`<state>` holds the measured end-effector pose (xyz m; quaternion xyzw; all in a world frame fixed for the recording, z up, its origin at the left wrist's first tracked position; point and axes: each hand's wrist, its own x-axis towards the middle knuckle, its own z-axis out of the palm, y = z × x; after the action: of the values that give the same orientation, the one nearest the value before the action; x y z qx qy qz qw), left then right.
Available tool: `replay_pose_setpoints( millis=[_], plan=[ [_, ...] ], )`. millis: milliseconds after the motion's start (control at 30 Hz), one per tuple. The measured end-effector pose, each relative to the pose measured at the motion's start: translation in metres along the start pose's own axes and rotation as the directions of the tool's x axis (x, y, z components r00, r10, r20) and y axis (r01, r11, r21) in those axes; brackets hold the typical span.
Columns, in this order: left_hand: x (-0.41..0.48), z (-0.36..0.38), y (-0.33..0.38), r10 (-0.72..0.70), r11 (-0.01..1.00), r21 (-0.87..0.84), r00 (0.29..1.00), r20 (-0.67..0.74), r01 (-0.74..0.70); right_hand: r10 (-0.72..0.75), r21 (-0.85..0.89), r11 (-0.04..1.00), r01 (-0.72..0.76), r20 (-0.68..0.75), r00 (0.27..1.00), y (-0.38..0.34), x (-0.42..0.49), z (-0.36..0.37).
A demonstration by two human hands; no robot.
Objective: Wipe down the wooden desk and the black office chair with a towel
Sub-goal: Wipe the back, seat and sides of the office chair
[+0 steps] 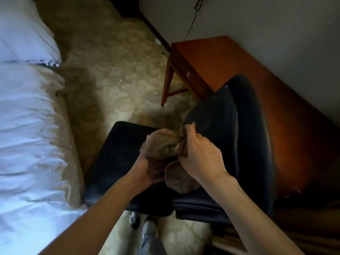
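Over the seat of the black office chair (119,153), both hands hold a bunched brown towel (163,142). The left hand (149,170) grips it from below and the right hand (200,155) clutches its folds. The wooden desk (220,57) stands just behind the chair's backrest, and a white bed (27,126) lies on the chair's other side.

I see a free lane of open carpet (114,76) between the bed (27,126) and the black office chair (117,155). The chair's backrest (255,126) stands close to the front of the wooden desk (217,57) and blocks that edge. The left hand (150,172) and right hand (200,157), gripping the towel (163,142), fill the space above the chair. Behind the desk the wall (257,19) shuts off passage, with a cable (193,23) hanging down it.
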<state>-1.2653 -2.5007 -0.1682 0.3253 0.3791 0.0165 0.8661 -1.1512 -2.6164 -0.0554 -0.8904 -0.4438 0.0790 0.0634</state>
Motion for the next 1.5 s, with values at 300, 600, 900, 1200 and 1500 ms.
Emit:
replay_pose_setpoints(
  millis=[300, 600, 900, 1200, 1500],
  plan=[
    [0.026, 0.093, 0.017, 0.047, 0.998, -0.057, 0.992, 0.118, -0.041, -0.079, 0.421, 0.906, -0.031, 0.241, 0.967, 0.057, 0.039, -0.036],
    [0.075, 0.143, -0.013, 0.494, 0.647, 0.585, 0.853, 0.168, -0.49, 0.472, 0.006, 0.88, -0.475, -0.117, 0.874, 0.15, 0.072, -0.061],
    [0.128, 0.189, 0.012, 0.69, 0.293, 0.794, 0.693, 0.21, -0.532, 0.567, 0.013, 0.818, -0.576, -0.196, 0.8, 0.16, 0.071, -0.045],
    [0.214, 0.203, 0.094, 0.553, 0.243, 0.766, 0.733, 0.395, -0.596, 0.598, -0.013, 0.79, -0.613, -0.209, 0.774, 0.16, 0.065, -0.041],
    [0.068, 0.068, -0.083, 0.563, 0.143, 0.503, 0.488, 0.667, -0.852, 0.557, -0.087, 0.809, -0.581, -0.201, 0.806, 0.158, 0.066, -0.04]
  ],
)
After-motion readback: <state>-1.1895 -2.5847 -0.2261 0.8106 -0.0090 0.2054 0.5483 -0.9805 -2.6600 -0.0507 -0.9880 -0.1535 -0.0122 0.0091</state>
